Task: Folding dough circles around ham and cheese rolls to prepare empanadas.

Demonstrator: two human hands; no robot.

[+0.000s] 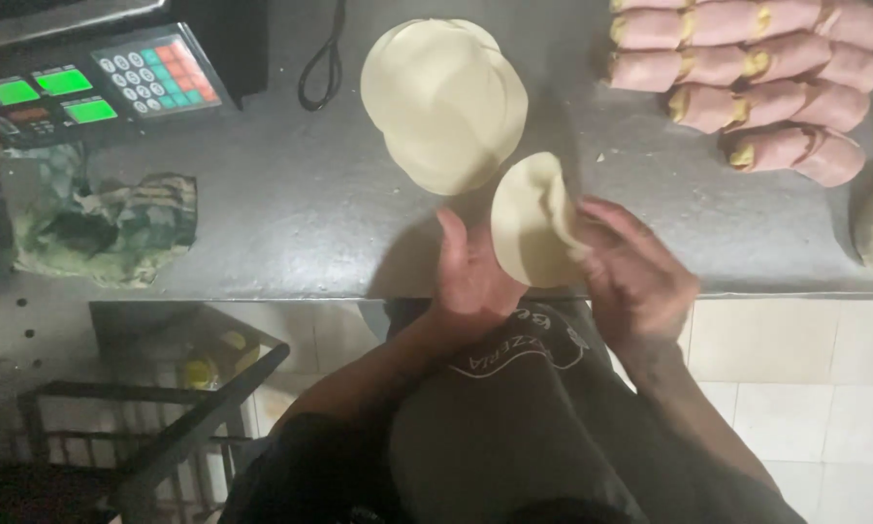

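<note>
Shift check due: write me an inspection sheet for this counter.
Surface: grey metal counter, a few crumbs.
Job's things: one dough round held in both hands; stack of dough rounds behind it; ham rolls in rows at far right.
Clutter: crumpled cloth; scale with lit green displays.
Grippers: left hand under the round, right hand pinching its edge.
Cables: black cord looped on counter.
Surroundings: pale tiled floor; dark metal rack.

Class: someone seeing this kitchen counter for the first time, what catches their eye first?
Probably the pale dough disc held at the counter's front edge by the left hand and right hand. Behind it lies a stack of dough discs; pink ham rolls fill the far right corner.
</note>
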